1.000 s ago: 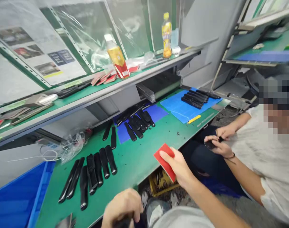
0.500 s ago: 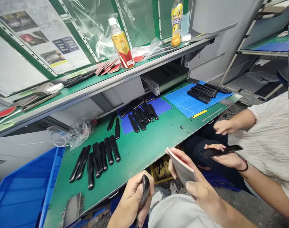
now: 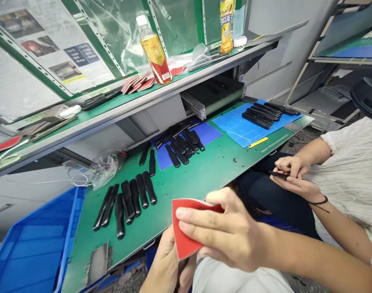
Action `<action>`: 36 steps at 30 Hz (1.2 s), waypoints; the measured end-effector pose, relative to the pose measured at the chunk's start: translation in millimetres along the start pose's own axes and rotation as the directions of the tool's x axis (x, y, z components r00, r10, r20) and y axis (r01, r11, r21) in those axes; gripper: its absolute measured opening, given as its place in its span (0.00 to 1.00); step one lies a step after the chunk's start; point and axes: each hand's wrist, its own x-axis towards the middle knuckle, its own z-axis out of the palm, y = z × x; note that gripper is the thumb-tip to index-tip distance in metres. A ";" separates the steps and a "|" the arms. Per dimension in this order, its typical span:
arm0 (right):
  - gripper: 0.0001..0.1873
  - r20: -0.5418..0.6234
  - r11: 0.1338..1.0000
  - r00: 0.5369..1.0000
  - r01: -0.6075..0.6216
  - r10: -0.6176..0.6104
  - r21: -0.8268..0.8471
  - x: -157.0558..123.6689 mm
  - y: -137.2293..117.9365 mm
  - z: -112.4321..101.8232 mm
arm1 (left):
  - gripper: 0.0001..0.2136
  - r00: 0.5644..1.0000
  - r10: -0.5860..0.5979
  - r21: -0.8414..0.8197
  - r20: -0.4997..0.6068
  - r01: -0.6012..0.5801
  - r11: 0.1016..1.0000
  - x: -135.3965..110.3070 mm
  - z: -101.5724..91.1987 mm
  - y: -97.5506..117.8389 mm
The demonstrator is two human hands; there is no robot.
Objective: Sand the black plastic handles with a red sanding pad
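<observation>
My right hand [image 3: 231, 232] grips a thin sanding pad [image 3: 186, 240], red on the side facing me, with two fingers laid flat across it. The pad is bent a little and sits over my left hand [image 3: 164, 260]. In my left hand is a black plastic handle [image 3: 182, 266], mostly hidden behind the pad and fingers. Whether the pad presses on the handle cannot be seen. Several similar black handles [image 3: 120, 215] lie in a row on the green table [image 3: 201, 187] to the left.
More black parts lie on a dark blue sheet [image 3: 215, 134] and a light blue sheet [image 3: 235, 134]. A blue crate [image 3: 30, 236] stands at the left. Bottles [image 3: 155, 51] and red pads [image 3: 137, 83] are on the shelf. At right, a co-worker's hands [image 3: 296, 175] hold a black part.
My right hand has moved left, turning the pad so its red face shows, and brought it over the handle in my left hand. The co-worker's two hands have come together.
</observation>
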 end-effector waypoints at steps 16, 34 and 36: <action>0.24 -0.034 0.206 0.782 -0.121 0.622 0.971 4.4 25.9 37.4 | 0.16 0.172 0.975 0.744 0.140 -0.668 0.011 26.3 -13.2 -57.9; 0.29 -0.251 0.527 0.677 -0.235 0.692 0.817 9.6 28.6 6.4 | 0.20 0.969 0.155 0.051 -0.192 -0.148 0.988 28.3 3.1 -17.9; 0.24 -0.288 0.672 0.733 -0.298 0.616 0.678 28.8 17.3 1.4 | 0.19 0.965 0.187 0.115 -0.183 -0.168 0.979 22.9 3.0 -16.1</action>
